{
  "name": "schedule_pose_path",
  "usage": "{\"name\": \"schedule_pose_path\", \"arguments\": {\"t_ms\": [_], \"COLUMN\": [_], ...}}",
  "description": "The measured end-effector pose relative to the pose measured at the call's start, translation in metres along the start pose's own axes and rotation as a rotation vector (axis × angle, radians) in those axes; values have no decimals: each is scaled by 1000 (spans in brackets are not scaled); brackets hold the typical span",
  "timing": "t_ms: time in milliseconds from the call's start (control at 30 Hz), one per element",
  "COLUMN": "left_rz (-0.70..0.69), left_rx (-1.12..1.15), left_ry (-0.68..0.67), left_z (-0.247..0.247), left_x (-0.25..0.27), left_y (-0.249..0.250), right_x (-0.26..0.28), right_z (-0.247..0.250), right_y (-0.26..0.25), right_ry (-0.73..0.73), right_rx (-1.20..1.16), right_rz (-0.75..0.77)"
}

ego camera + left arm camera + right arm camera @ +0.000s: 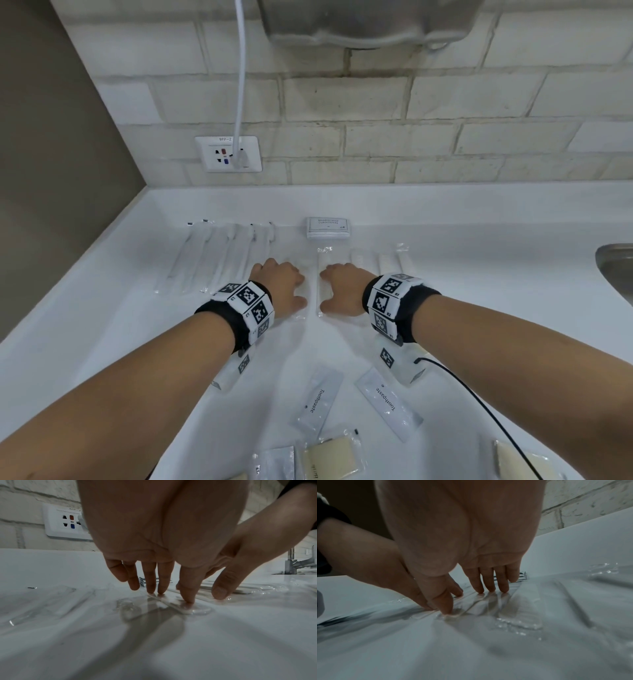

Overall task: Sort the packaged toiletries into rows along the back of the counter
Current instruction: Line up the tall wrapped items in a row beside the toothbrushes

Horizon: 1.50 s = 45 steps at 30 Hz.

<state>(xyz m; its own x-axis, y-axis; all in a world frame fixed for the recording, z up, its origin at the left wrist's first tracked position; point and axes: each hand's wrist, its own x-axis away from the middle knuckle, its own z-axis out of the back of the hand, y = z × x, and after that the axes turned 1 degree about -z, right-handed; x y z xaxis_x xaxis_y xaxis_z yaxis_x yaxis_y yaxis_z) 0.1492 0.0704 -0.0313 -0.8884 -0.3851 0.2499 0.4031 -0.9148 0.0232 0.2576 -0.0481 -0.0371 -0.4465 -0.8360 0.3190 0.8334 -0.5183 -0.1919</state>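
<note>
My left hand (pixel 282 286) and right hand (pixel 339 289) lie side by side, palms down, in the middle of the white counter (pixel 137 325). Straight left fingers (pixel 151 586) and thumb press on a clear-wrapped white comb (pixel 173 607). My right hand (pixel 467 599) presses its fingertips (pixel 488 586) on a neighbouring clear packet (pixel 321 274). A row of clear-wrapped toothbrushes (pixel 219 257) lies at the back left. More clear comb packets (pixel 387 260) lie to the right. A shampoo and conditioner sachet (pixel 329 228) sits behind them.
Two toothpaste sachets (pixel 322 399) (pixel 388 402) and beige soap packets (pixel 334 459) lie near the front edge. A sink rim (pixel 616 267) is at the right. On the brick wall hang a socket (pixel 227 154) with a white cable and a hand dryer (pixel 370 24).
</note>
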Motion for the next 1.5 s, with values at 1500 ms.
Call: {"name": "schedule_pose_path", "arguments": {"t_ms": [1500], "left_rz": [9], "left_rx": [56], "left_ry": [32], "left_z": [0], "left_x": [-11], "left_y": [6], "right_x": [13], "right_z": [9], "right_y": [5], "right_ry": [-5], "right_rx": [-144], "right_rz": [-40]}}
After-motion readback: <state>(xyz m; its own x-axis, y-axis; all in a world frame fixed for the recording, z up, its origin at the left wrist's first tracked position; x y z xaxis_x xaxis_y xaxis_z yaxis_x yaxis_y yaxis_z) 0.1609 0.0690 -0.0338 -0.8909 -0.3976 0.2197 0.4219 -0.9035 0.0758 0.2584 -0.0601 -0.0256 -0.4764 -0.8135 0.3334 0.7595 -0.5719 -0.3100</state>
